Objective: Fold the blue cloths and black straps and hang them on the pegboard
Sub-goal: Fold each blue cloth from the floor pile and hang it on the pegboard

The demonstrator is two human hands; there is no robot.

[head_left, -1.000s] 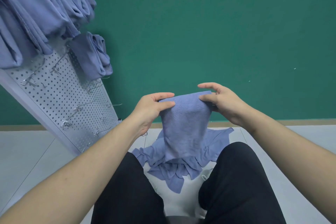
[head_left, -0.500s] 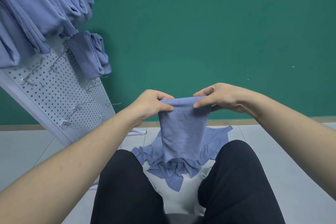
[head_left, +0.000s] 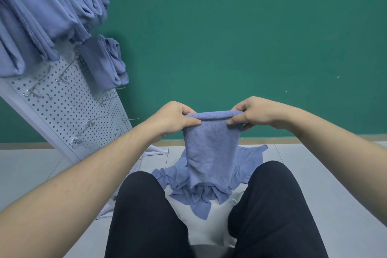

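Now left hand [head_left: 170,118], right hand [head_left: 254,112] fingers pinching folded blue cloth [head_left: 211,148] top corners.

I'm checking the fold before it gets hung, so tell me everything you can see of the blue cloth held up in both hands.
The blue cloth looks like soft terry, folded into a narrow panel with a rounded fold along its top edge. The left hand and right hand pinch its two upper corners. It hangs straight down between the knees, its lower end in front of the pile of loose blue cloths on the floor; whether they touch is unclear.
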